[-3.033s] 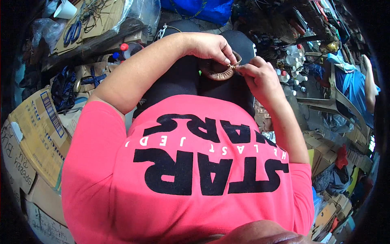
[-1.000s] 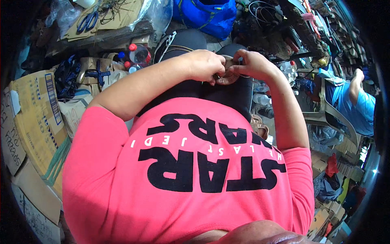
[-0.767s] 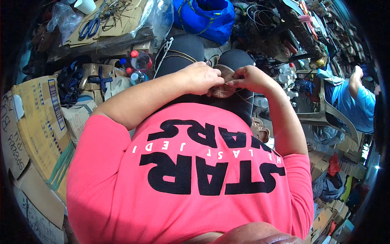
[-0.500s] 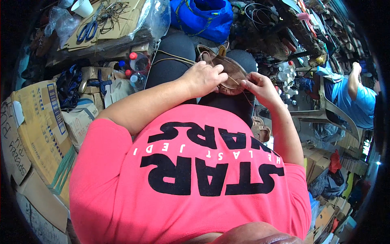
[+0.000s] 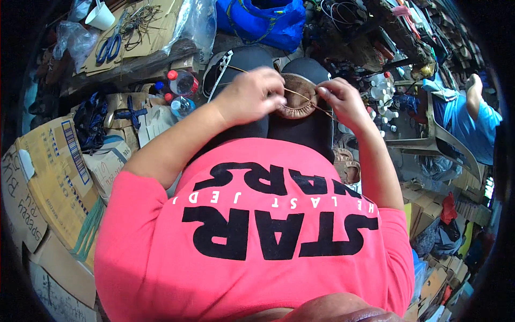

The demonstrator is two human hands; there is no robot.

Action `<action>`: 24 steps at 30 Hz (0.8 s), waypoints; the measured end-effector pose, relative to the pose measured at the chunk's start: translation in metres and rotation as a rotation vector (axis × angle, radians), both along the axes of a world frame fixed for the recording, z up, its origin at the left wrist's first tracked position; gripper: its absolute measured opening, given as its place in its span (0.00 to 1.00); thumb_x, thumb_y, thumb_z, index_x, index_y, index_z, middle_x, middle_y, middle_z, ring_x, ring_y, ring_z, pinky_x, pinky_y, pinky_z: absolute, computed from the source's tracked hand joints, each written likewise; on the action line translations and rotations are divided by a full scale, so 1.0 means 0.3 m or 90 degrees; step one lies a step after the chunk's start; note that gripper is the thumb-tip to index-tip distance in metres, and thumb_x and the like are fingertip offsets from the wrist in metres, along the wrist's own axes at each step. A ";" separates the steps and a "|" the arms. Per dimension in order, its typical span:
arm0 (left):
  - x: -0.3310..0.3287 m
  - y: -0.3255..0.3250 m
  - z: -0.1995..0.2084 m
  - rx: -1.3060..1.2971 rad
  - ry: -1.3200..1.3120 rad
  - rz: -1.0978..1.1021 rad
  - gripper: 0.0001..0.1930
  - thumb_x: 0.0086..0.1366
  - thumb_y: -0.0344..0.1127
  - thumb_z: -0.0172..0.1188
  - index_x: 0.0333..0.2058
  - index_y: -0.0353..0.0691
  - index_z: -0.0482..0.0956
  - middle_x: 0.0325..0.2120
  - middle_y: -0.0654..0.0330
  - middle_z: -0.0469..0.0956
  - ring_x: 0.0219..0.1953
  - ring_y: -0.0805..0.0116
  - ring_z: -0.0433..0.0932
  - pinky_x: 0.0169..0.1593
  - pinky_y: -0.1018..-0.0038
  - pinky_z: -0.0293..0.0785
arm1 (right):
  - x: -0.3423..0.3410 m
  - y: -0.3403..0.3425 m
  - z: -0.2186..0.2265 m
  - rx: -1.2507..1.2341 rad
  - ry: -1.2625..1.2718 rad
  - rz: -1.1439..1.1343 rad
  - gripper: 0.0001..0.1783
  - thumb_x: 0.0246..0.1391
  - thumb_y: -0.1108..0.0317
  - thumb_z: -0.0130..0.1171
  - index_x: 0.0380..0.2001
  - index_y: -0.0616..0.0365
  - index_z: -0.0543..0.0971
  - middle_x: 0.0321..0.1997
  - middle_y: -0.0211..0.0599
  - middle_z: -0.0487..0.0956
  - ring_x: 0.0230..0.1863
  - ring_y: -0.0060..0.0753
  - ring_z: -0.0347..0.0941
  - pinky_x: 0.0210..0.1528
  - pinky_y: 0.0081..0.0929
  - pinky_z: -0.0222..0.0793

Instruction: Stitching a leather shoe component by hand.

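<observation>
A brown leather shoe [image 5: 300, 106] with a gathered, stitched toe rests on my dark-clad thighs. A tan thread [image 5: 298, 93] runs from the shoe's right edge toward my left hand [image 5: 251, 96], and another stretch of it shows beyond that hand. My left hand is curled closed around the thread, slightly smeared by motion. At the shoe's right rim, my right hand [image 5: 343, 102] pinches with thumb and forefinger. A loose thread end hangs by its palm. Part of the shoe's far end is hidden behind my left hand.
Cardboard boxes [image 5: 53, 172] stand at left. Far left, blue-handled scissors [image 5: 110, 47] and a white cup [image 5: 101, 16] lie on a cluttered surface. A blue bag [image 5: 263, 24] is ahead. Bottles [image 5: 182, 83] stand beside my leg. Another person in blue [image 5: 472, 126] sits at right near a chair.
My left hand has moved left and slightly toward me, drawing out the thread. The shoe has turned and shifted a little left and nearer. My right hand stays close to its rim.
</observation>
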State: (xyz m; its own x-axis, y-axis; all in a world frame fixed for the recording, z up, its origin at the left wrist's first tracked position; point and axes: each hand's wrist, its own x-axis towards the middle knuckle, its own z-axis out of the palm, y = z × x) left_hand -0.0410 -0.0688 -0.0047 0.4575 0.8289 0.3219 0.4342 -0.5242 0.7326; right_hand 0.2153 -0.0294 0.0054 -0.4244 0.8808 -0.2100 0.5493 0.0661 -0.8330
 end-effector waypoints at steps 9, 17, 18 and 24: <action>0.173 0.179 -0.015 -0.109 0.104 -0.158 0.11 0.54 0.40 0.60 0.34 0.40 0.79 0.33 0.55 0.75 0.39 0.58 0.75 0.44 0.67 0.71 | -0.001 -0.106 0.041 -0.146 0.002 0.036 0.14 0.55 0.64 0.55 0.23 0.64 0.73 0.20 0.22 0.67 0.24 0.13 0.58 0.24 0.21 0.57; 0.194 0.219 -0.025 -0.303 0.049 -0.235 0.10 0.53 0.38 0.64 0.30 0.38 0.77 0.26 0.61 0.76 0.31 0.71 0.75 0.38 0.74 0.71 | 0.039 -0.196 0.060 -0.099 0.064 -0.035 0.18 0.54 0.66 0.55 0.16 0.62 0.64 0.16 0.23 0.59 0.21 0.15 0.51 0.21 0.23 0.49; 0.190 0.224 -0.032 -0.368 -0.003 -0.252 0.09 0.54 0.37 0.63 0.29 0.38 0.77 0.25 0.63 0.77 0.30 0.75 0.74 0.38 0.76 0.71 | 0.041 -0.206 0.058 -0.082 0.077 -0.043 0.19 0.55 0.66 0.55 0.15 0.60 0.64 0.17 0.21 0.60 0.20 0.14 0.51 0.21 0.21 0.47; 0.148 0.262 -0.042 -0.502 -0.076 -0.288 0.11 0.56 0.33 0.62 0.37 0.34 0.80 0.29 0.64 0.80 0.32 0.78 0.75 0.40 0.80 0.72 | 0.100 -0.203 0.179 -0.060 0.140 -0.122 0.09 0.54 0.70 0.58 0.23 0.64 0.75 0.20 0.27 0.66 0.23 0.17 0.61 0.25 0.20 0.56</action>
